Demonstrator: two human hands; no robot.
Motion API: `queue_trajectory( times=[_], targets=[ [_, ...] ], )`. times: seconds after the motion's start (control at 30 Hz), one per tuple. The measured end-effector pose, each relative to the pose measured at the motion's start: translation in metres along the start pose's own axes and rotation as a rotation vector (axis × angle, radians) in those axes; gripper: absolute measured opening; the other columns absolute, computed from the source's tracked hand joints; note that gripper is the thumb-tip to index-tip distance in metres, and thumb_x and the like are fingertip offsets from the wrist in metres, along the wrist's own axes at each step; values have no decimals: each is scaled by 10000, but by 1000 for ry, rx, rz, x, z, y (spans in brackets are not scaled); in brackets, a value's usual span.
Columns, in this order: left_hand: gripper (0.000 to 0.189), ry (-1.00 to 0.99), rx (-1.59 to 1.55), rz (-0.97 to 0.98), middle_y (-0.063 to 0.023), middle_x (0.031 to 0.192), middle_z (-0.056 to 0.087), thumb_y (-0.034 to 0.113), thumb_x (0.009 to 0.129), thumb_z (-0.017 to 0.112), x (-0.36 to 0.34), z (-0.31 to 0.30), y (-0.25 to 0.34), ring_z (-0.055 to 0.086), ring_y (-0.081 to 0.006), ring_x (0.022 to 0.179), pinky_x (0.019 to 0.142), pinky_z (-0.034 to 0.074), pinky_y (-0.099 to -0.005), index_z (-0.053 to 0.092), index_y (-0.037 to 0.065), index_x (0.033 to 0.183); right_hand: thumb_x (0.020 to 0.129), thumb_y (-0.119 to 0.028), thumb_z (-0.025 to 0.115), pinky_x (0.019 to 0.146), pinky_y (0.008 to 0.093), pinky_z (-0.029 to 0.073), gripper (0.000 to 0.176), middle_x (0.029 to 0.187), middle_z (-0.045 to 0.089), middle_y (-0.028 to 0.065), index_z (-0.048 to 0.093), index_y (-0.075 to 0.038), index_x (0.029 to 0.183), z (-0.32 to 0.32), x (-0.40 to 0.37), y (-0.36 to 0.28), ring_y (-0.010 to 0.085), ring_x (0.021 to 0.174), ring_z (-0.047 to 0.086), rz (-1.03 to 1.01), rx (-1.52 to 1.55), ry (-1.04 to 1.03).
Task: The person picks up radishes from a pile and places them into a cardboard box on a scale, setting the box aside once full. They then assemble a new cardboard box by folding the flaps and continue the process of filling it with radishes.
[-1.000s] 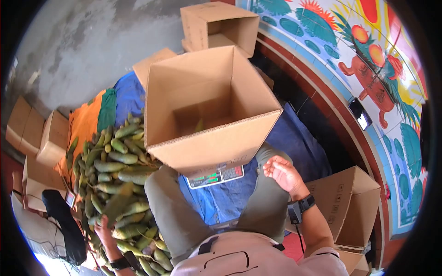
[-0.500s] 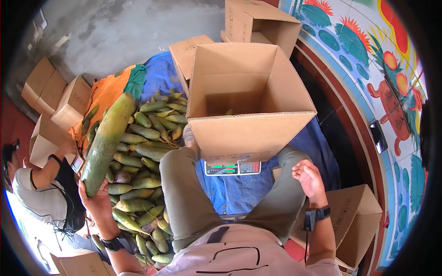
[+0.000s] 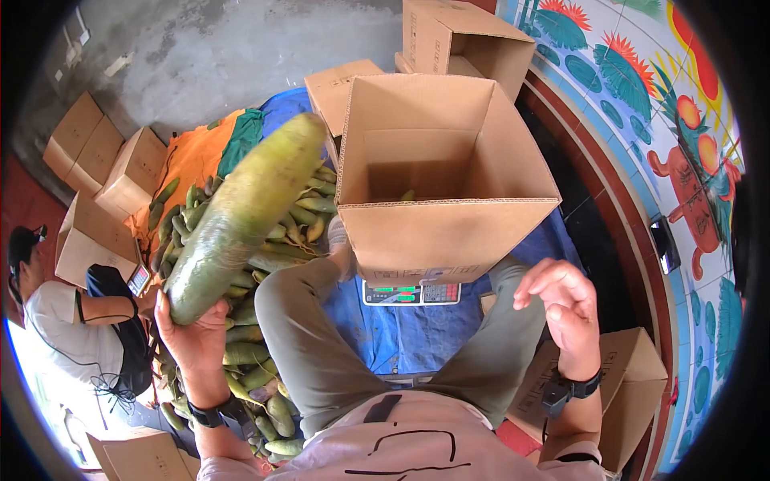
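Observation:
My left hand (image 3: pixel 195 341) grips the lower end of a large green radish (image 3: pixel 241 220), which tilts up to the right and is paler at its top end. Its upper end is near the left wall of an open cardboard box (image 3: pixel 449 236). That box stands on a digital scale (image 3: pixel 412 294) between my legs; a small green piece shows inside, the rest of its floor being shaded. To the right of the box, my right hand (image 3: pixel 568 309) is raised with fingers bent and apart, holding nothing. Below the held radish lies a heap of green radishes (image 3: pixel 245 353).
A co-worker (image 3: pixel 76 321) sits at the left beside another carton (image 3: pixel 100 232). More boxes stand behind the scale (image 3: pixel 473 40) and at my lower right (image 3: pixel 618 377). Blue tarpaulin (image 3: pixel 393 341) covers the floor; a painted tile wall (image 3: pixel 634 120) curves along the right.
My left hand has moved up and to the right with the radish, bringing its top toward the box. My right hand has risen slightly and its fingers have spread. The co-worker's arm has lowered.

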State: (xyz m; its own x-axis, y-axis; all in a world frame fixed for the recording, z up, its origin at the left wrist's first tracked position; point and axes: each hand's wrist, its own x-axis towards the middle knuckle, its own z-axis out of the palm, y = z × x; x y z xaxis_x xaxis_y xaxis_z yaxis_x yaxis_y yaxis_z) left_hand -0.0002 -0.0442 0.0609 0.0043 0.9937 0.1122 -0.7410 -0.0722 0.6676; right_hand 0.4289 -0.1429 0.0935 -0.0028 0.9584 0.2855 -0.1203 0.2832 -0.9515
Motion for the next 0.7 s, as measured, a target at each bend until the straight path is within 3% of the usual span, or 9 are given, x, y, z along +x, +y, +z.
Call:
queue_trajectory(
  times=[0.1, 0.23, 0.27, 0.3, 0.37, 0.43, 0.5, 0.63, 0.7],
  targets=[
    [402, 45, -45, -28, -106, 1137, 624, 376, 894, 547, 0, 18, -16, 623, -276, 964, 682, 531, -407, 545, 84, 1171, 801, -248, 679, 758, 306, 435, 364, 1013, 603, 134, 576, 5, 1043, 13, 18, -20, 200, 878, 585, -113, -109, -71],
    [465, 46, -3, -112, -157, 1121, 614, 391, 869, 560, 4, 33, -36, 638, -324, 876, 652, 547, -441, 528, 24, 1152, 719, -295, 739, 884, 387, 423, 617, 1226, 537, 222, 524, 21, 1204, 34, 49, -41, 296, 1109, 530, -676, -785, 73],
    [480, 7, 25, -146, -167, 1126, 609, 385, 860, 571, 7, 33, -38, 637, -329, 872, 660, 550, -450, 521, 9, 1155, 707, -332, 750, 937, 434, 398, 635, 1260, 519, 217, 541, -9, 1212, 38, 53, -45, 339, 1153, 508, -719, -890, 67],
    [496, -33, 54, -180, -178, 1132, 604, 380, 852, 581, 9, 33, -40, 636, -333, 868, 669, 552, -458, 514, -5, 1157, 707, -332, 750, 937, 434, 398, 635, 1260, 519, 217, 541, -9, 1212, 40, 57, -47, 339, 1153, 508, -720, -889, 65],
    [521, -68, 112, -219, -187, 1125, 599, 385, 828, 606, 12, 40, -42, 635, -330, 865, 678, 552, -465, 510, -8, 1157, 728, -481, 723, 971, 474, 380, 682, 1278, 506, 210, 534, -34, 1206, 44, 64, -48, 383, 1172, 487, -736, -1250, -155],
    [548, -105, 169, -258, -195, 1119, 593, 390, 805, 631, 16, 48, -46, 634, -326, 863, 687, 552, -472, 507, -12, 1157, 635, -386, 775, 921, 469, 418, 649, 1249, 537, 142, 580, -69, 1166, 48, 67, -47, 347, 1119, 517, -626, -1366, -203],
    [520, -208, 228, -244, -156, 1156, 580, 378, 821, 621, 19, 57, -51, 617, -311, 956, 670, 536, -481, 494, 46, 1201, 574, -268, 802, 867, 444, 436, 666, 1184, 559, 111, 588, -103, 1184, 47, 68, -40, 306, 1071, 522, -561, -1355, -178],
    [667, -230, 354, -174, -134, 1077, 563, 404, 708, 709, 31, 67, -57, 585, -239, 975, 816, 494, -360, 472, -14, 1172, 573, -266, 812, 836, 418, 450, 685, 1124, 571, 108, 578, -103, 1196, 36, 72, -44, 297, 994, 550, -544, -1462, -168],
    [701, -256, 378, -183, -125, 1053, 563, 423, 690, 716, 36, 79, -56, 567, -216, 975, 852, 451, -328, 482, -40, 1161, 574, -288, 820, 797, 407, 463, 696, 1046, 580, 100, 573, -99, 1197, 29, 71, -43, 300, 909, 571, -368, -1315, -159]
  ],
)
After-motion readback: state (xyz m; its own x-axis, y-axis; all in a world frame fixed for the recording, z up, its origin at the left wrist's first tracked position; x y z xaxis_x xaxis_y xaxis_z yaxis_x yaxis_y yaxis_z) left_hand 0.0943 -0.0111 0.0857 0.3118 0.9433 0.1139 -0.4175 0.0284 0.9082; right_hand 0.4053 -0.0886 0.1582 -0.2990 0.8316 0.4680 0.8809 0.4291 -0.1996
